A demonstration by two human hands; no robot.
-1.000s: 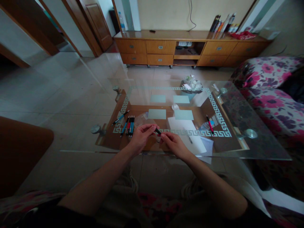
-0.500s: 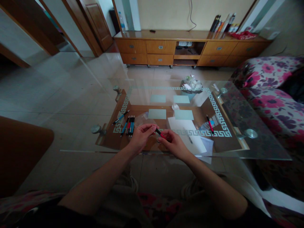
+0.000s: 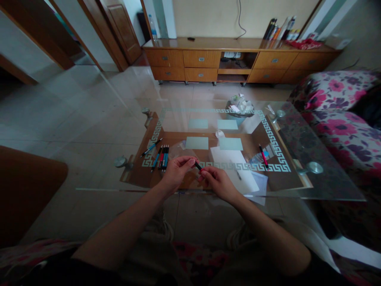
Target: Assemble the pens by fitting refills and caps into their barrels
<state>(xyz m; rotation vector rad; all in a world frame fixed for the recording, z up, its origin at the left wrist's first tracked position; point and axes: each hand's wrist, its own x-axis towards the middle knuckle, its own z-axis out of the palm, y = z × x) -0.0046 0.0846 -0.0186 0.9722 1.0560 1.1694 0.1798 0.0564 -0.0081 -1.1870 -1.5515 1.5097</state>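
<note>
Between my two hands, over the near edge of the glass table [image 3: 98, 174], is a black and red pen [image 3: 198, 165]. My left hand [image 3: 177, 170] pinches its black end between thumb and fingers. Closed around the red end, my right hand [image 3: 216, 179] hides much of that part. Left of my hands lies a row of several blue, red and black pens [image 3: 164, 157], with one blue and black pen [image 3: 151, 147] slanting beside it. Another red and black pen [image 3: 263, 156] rests alone on the right side of the table.
A white box or stack of paper [image 3: 220, 159] and a loose sheet [image 3: 260, 184] show under or on the glass near my right hand. Behind the table stands a filled waste basket [image 3: 238, 118]. A flowered sofa [image 3: 342, 131] borders the right side.
My right fingers have shifted along the pen toward its middle, covering more of the red part. My left hand keeps its pinch in nearly the same place.
</note>
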